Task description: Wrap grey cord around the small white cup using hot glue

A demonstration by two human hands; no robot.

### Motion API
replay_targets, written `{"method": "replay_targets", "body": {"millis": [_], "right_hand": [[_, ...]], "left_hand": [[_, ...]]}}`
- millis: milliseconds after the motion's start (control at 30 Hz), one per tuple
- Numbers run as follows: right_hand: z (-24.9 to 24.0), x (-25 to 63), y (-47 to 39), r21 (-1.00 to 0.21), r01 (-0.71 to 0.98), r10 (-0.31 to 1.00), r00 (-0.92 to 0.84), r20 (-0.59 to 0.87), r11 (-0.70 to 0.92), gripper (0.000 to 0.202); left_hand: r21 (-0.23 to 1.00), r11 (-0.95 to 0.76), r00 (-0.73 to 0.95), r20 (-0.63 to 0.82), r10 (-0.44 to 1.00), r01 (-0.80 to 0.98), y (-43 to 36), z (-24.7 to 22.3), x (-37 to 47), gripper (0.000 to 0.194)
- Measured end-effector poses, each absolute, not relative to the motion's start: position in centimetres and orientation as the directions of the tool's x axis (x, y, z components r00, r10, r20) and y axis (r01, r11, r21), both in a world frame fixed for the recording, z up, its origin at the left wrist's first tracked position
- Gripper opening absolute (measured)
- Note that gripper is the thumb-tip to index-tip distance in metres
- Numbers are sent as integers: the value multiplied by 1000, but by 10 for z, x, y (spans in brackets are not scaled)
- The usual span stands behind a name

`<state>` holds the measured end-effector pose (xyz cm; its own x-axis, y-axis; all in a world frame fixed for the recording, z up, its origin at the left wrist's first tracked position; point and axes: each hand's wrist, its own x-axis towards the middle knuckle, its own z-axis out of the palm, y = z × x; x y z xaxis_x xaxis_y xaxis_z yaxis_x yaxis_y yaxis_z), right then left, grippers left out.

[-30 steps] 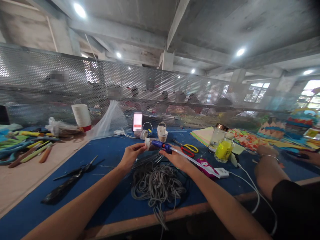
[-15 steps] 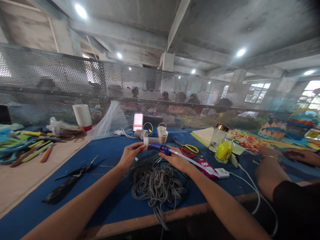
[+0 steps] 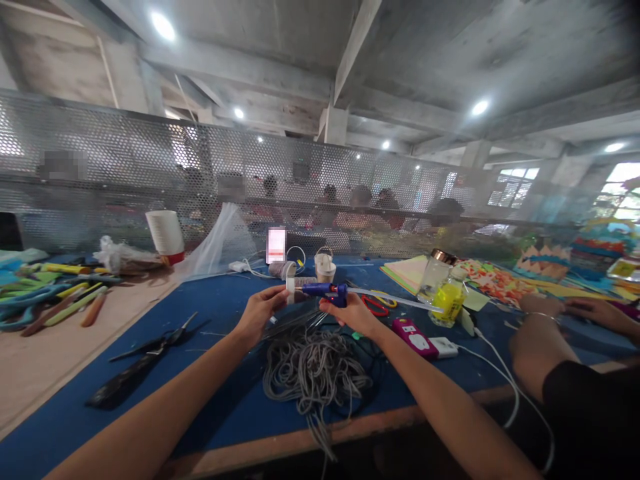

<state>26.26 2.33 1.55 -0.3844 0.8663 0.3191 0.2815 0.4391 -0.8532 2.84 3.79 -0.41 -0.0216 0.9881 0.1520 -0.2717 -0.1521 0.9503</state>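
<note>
My left hand [image 3: 261,312] grips a small white cup [image 3: 291,291] by its rim end; the cup lies on its side in the air, and grey cord seems to be wound round it. In my right hand [image 3: 353,313] is a blue glue gun [image 3: 325,291], its nozzle pointing left at the cup. A long clear glue stick [image 3: 400,299] juts from the gun's back. Below both hands lies a loose heap of grey cord [image 3: 317,370] on the blue table mat. Behind the cup stands another cord-wrapped piece [image 3: 283,269], partly hidden.
A small handled bucket [image 3: 325,265], a lit phone [image 3: 277,245] and scissors [image 3: 374,305] lie beyond. Black pliers [image 3: 150,353] rest at left. A glass jar [image 3: 434,277], yellow bottle [image 3: 448,300] and magenta power bank [image 3: 413,338] stand right, near another person's arms [image 3: 537,340].
The glue gun has turned more level and its tip has shifted slightly, still at the cup. The glue stick's far end has swung up from the power bank to the yellow bottle.
</note>
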Motion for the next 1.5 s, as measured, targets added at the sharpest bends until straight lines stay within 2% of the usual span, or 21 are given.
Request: {"method": "replay_targets", "body": {"millis": [167,333,433,533,600,700,800,933,1067,1333,1433,1500], "right_hand": [[13,265,32,-865,242,872,-343,349,440,42],[8,271,41,-838,348,903,-253,347,420,42],[7,277,47,-786,445,902,-168,398,429,44],[9,287,53,-690,593,862,-12,507,415,43],[11,296,56,-612,711,837,61,544,346,40],[13,310,61,-493,855,854,130,504,161,42],[9,319,66,-372,928,879,159,449,23,42],[-2,322,69,-208,977,923,124,365,-49,39],[-11,319,69,-109,991,940,112,321,-81,35],[-19,316,65,-73,993,949,106,296,-89,36],[-12,314,61,-105,993,902,91,421,-51,35],[-2,309,59,-206,975,859,38,511,79,32]], "left_hand": [[949,-106,8,113,994,-297,39,-6,29,44],[943,-77,12,86,996,-325,40,-7,28,39],[934,-69,12,78,997,-351,38,-5,28,38],[932,-78,-4,81,997,-353,37,-3,27,37],[932,-97,-19,96,995,-349,37,-3,27,37],[924,-122,-25,121,992,-362,38,-3,27,40],[910,-139,-21,142,990,-391,40,-4,26,41],[900,-152,-27,154,988,-410,41,-4,25,39],[900,-160,-25,163,986,-406,40,-2,26,37],[903,-132,51,166,985,-410,33,1,31,36],[903,-122,80,169,982,-412,31,2,33,34],[904,-124,109,183,977,-410,30,3,33,33]]}}
